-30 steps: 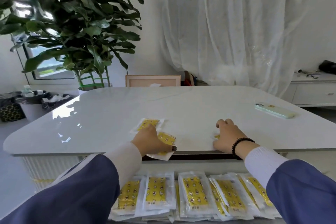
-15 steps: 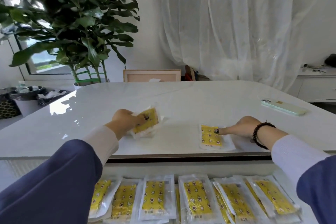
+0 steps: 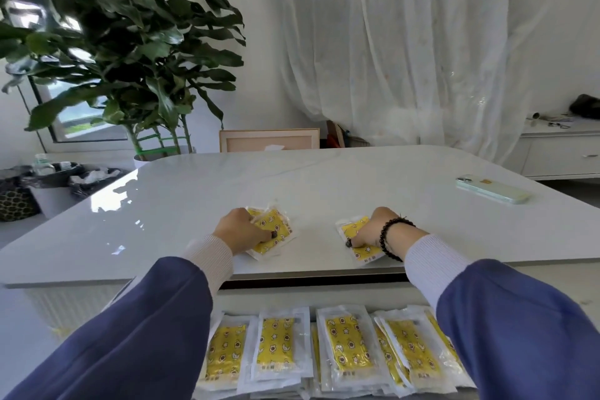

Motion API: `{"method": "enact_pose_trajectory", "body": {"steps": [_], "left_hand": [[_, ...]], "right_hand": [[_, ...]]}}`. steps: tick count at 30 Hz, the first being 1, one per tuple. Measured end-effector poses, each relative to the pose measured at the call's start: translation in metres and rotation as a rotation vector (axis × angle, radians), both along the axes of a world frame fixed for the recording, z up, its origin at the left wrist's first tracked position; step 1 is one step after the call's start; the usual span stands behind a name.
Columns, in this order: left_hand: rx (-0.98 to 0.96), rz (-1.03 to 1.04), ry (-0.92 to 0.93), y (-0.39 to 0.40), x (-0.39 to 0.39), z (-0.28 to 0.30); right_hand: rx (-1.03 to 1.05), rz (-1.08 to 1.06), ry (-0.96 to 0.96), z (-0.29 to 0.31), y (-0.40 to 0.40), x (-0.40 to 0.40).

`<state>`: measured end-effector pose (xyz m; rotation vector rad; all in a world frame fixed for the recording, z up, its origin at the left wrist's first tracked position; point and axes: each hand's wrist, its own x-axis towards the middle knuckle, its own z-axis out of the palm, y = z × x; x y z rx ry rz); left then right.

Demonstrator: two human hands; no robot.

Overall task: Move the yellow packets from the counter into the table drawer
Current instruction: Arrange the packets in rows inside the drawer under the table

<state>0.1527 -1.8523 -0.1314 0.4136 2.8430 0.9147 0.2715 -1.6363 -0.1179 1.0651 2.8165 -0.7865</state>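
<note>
Two yellow packets are gripped on the counter (image 3: 324, 185): one bunch (image 3: 272, 232) is clutched under the curled left hand (image 3: 242, 232), another packet (image 3: 358, 239) is pinched by the right hand (image 3: 373, 227). Best lifted clear, then carried back toward the open drawer (image 3: 324, 297) just below the wrists, and laid flat beside the packets already stowed (image 3: 347, 351).

our left hand (image 3: 241, 232) and right hand (image 3: 373, 227) each grip yellow packets (image 3: 276, 230) on the counter (image 3: 194, 204); more fill the open drawer (image 3: 285, 297).
</note>
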Motion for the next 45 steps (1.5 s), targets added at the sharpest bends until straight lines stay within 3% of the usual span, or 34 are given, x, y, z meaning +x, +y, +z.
{"method": "enact_pose_trajectory", "body": {"steps": [5,9,11,14,20,24,29,32,38,45], "left_hand": [[-0.055,-0.079,-0.062,-0.016,0.038,0.007],[0.106,-0.206,-0.326,-0.014,0.082,0.020],[0.155,-0.305,-0.403,-0.009,0.105,0.030],[0.197,-0.407,-0.424,0.008,0.141,0.032],[0.077,-0.559,-0.323,0.047,0.185,-0.012],[0.141,-0.539,-0.353,0.072,0.194,-0.038],[0.182,-0.426,-0.367,0.093,0.191,-0.066],[0.194,-0.418,-0.329,0.097,0.182,-0.071],[0.104,-0.357,-0.442,0.091,0.170,-0.089],[0.189,-0.212,-0.522,0.101,0.163,-0.088]], "right_hand": [[0.012,0.073,-0.011,0.004,0.002,0.028],[-0.023,0.115,-0.024,0.017,0.029,0.058],[-0.155,0.094,0.004,0.028,0.042,0.080],[-0.376,0.046,0.043,0.034,0.062,0.121],[-0.362,0.039,-0.231,0.010,0.083,0.162],[-0.254,0.001,-0.312,-0.010,0.082,0.160],[0.154,0.016,-0.339,-0.039,0.087,0.143],[0.171,0.013,-0.327,-0.046,0.101,0.139],[0.010,-0.068,-0.279,-0.086,0.115,0.132],[0.353,0.075,-0.114,-0.115,0.112,0.135]]}}
